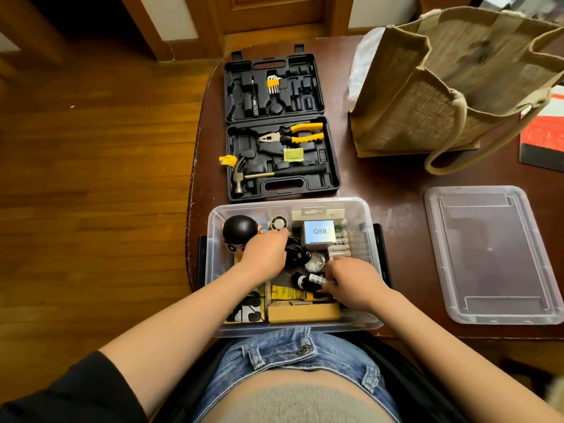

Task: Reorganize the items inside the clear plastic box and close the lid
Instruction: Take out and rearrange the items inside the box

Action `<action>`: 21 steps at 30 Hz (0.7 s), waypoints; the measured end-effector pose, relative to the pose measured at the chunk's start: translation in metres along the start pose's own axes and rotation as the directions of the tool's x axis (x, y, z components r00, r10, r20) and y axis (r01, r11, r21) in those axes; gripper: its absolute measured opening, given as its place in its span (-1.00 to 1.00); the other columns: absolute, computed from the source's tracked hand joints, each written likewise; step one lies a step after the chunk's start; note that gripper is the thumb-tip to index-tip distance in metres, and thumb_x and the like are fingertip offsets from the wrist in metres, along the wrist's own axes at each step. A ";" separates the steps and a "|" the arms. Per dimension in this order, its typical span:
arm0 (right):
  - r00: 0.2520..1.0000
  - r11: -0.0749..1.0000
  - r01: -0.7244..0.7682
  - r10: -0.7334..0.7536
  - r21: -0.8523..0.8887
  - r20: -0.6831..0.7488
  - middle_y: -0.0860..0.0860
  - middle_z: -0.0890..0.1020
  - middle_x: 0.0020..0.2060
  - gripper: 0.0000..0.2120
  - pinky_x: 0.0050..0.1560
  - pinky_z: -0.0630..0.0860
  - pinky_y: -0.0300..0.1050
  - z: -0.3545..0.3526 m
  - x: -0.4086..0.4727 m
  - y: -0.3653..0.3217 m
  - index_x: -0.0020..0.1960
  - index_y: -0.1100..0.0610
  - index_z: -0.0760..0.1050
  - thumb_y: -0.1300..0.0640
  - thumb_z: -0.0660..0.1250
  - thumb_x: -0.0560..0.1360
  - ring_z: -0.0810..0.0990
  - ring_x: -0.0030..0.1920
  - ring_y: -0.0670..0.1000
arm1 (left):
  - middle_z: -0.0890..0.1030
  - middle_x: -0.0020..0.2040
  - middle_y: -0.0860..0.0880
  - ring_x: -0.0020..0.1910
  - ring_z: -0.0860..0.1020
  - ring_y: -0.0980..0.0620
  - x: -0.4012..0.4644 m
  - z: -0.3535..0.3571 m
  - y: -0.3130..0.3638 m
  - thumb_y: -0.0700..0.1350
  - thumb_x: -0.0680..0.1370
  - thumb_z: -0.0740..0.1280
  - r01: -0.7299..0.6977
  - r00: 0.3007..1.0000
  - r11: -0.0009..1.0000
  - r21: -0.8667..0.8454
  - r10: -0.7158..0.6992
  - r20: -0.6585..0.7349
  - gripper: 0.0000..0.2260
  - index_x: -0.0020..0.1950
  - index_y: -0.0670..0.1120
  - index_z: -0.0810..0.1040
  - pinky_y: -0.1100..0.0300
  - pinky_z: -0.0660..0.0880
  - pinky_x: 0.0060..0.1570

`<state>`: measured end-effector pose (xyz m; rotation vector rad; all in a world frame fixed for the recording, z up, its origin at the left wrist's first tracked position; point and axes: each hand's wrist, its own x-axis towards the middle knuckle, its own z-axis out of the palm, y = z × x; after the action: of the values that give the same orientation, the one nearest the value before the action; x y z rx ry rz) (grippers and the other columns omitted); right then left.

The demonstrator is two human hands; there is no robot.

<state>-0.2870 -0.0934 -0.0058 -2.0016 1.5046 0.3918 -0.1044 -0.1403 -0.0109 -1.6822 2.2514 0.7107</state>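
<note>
The clear plastic box (364, 219) stands open at the table's near edge, full of small items. Its clear lid (491, 254) lies flat on the table to the right. Inside are a black-headed figurine (239, 230), a grey "Q88" box (319, 232), several batteries (340, 248), a yellow tube (285, 292) and a cardboard box (303, 311). My left hand (265, 251) reaches into the box's middle and grips a coiled black cable (296, 254). My right hand (351, 280) is at the box's right side, its fingers pinching a small white-labelled cylinder (316, 279).
An open black tool case (279, 123) with pliers, a hammer and hex keys lies just behind the box. A jute bag (451, 83) stands at the back right, a red and black booklet (541, 138) beside it. The table's left edge drops to wooden floor.
</note>
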 end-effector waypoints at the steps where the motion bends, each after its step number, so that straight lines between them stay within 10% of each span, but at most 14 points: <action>1: 1.000 1.000 -0.002 0.002 0.010 0.000 0.03 0.54 -0.09 -0.80 -0.22 0.34 -0.15 0.000 0.000 0.001 0.02 0.11 0.48 -0.01 0.24 0.53 0.52 -0.07 0.08 | 0.58 0.11 -0.14 0.03 0.55 -0.19 -0.001 0.000 0.001 -0.21 0.56 0.21 0.001 1.000 1.000 0.014 -0.001 -0.022 -0.77 0.22 -0.15 0.41 -0.01 0.49 -0.09; 21: 0.985 0.990 -0.128 0.134 0.060 -0.110 0.07 0.52 -0.13 -0.85 -0.26 0.36 -0.13 -0.002 -0.006 0.000 -0.20 0.13 0.41 0.13 0.28 0.53 0.54 -0.13 0.15 | 0.54 0.14 -0.12 0.14 0.51 -0.11 -0.004 0.001 0.001 -0.06 0.57 0.31 0.033 0.998 0.993 0.112 -0.026 -0.062 -0.75 0.17 -0.16 0.47 0.07 0.48 -0.03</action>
<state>-0.2889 -0.0897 -0.0006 -1.9181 1.7058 0.2916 -0.1039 -0.1366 -0.0098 -1.7011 2.2562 0.5226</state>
